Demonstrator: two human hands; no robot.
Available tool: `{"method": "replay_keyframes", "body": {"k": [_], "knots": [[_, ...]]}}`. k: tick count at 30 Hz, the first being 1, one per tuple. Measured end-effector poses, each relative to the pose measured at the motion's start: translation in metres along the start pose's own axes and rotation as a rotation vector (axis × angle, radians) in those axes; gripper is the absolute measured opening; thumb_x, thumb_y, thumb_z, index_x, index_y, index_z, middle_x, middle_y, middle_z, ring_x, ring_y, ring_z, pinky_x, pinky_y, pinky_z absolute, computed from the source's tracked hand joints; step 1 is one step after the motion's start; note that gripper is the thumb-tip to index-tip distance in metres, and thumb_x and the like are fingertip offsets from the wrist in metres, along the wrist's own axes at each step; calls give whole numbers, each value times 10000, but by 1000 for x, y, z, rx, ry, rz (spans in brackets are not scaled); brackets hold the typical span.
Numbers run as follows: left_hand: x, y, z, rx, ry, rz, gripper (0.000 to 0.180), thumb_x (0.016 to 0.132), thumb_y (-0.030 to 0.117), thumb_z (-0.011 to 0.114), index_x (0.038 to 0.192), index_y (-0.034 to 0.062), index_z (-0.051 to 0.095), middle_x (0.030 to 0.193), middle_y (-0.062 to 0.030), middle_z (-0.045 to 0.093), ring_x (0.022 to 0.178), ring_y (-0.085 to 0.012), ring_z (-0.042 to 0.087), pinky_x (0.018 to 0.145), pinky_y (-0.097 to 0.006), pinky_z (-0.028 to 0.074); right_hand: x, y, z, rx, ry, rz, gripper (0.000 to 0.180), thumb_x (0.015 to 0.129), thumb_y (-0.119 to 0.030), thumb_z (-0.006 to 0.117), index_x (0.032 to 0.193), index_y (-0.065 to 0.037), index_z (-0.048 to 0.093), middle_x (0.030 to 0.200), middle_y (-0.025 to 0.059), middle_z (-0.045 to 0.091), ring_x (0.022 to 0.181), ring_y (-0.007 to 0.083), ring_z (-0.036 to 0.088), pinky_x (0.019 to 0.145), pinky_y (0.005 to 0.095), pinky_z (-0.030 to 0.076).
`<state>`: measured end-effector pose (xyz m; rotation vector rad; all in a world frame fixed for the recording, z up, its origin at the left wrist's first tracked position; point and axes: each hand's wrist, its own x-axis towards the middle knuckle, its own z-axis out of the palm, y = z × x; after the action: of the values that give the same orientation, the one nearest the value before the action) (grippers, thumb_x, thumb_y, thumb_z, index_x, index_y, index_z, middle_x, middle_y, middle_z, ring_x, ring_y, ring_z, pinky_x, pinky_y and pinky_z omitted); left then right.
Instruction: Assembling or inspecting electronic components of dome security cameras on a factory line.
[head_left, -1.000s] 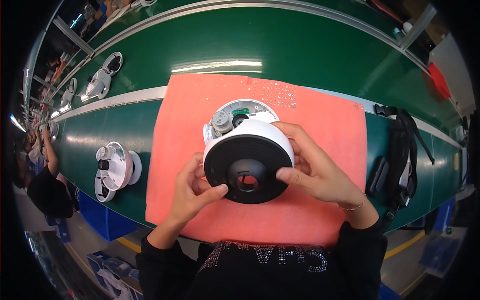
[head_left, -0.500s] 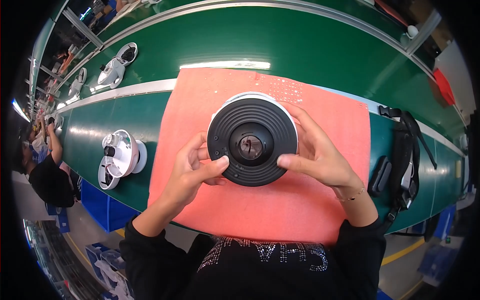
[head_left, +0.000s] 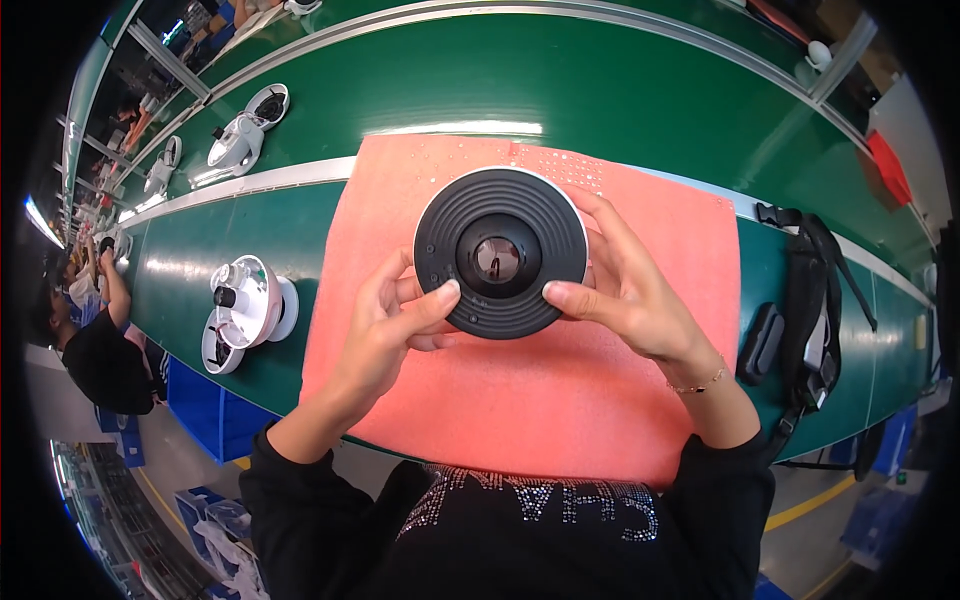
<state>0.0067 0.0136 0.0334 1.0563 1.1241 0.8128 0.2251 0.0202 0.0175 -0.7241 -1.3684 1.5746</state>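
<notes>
Between my two hands I hold a round device with a black, ring-ribbed face (head_left: 548, 225), a thin white rim and a glossy dark dome at its centre. Its face is turned up toward me, and its underside is hidden. My left hand (head_left: 392, 322) grips the lower left edge, thumb on the face and fingers curled beneath. On the right edge my right hand (head_left: 632, 300) has its thumb on the lower rim and its fingers around the side. Under the device lies a pink foam mat (head_left: 560, 420).
Left of the mat, a white part-assembled device (head_left: 255, 305) stands on the green bench. Another white unit (head_left: 235, 145) sits on the green belt beyond. A black strap (head_left: 805, 320) and a dark case (head_left: 763, 343) lie at right. A co-worker (head_left: 100, 350) is at far left.
The round device has moved slightly up and away from me and tilted so less white rim shows at its far side. Both hands still hold it. The white unit on the belt has shifted slightly right.
</notes>
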Motion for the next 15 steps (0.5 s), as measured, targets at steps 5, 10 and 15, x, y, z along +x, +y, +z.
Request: {"method": "replay_keyframes", "body": {"k": [5, 10, 15], "knots": [[1, 15, 4, 22, 6, -26, 414, 798, 243, 612, 1105, 31, 433, 867, -75, 610, 699, -142, 623, 564, -219, 481, 5, -8, -1, 24, 42, -18, 666, 797, -46, 597, 1321, -20, 187, 1197, 143, 422, 1062, 212, 483, 808, 308, 481], [7, 24, 3, 14, -50, -52, 410, 799, 294, 609, 1089, 40, 469, 932, -78, 590, 723, -149, 625, 578, -199, 472, 6, -15, 1, 146, 96, 118, 662, 810, -119, 600, 1323, 12, 203, 1214, 159, 417, 1123, 224, 432, 816, 313, 483], [7, 20, 4, 0, -39, -74, 386, 790, 304, 618, 1037, 31, 502, 935, -74, 569, 715, -142, 620, 584, -192, 473, 1, -8, 6, 70, 62, 0, 685, 792, -103, 615, 1326, 2, 200, 1240, 151, 392, 1137, 226, 427, 803, 317, 491]]}}
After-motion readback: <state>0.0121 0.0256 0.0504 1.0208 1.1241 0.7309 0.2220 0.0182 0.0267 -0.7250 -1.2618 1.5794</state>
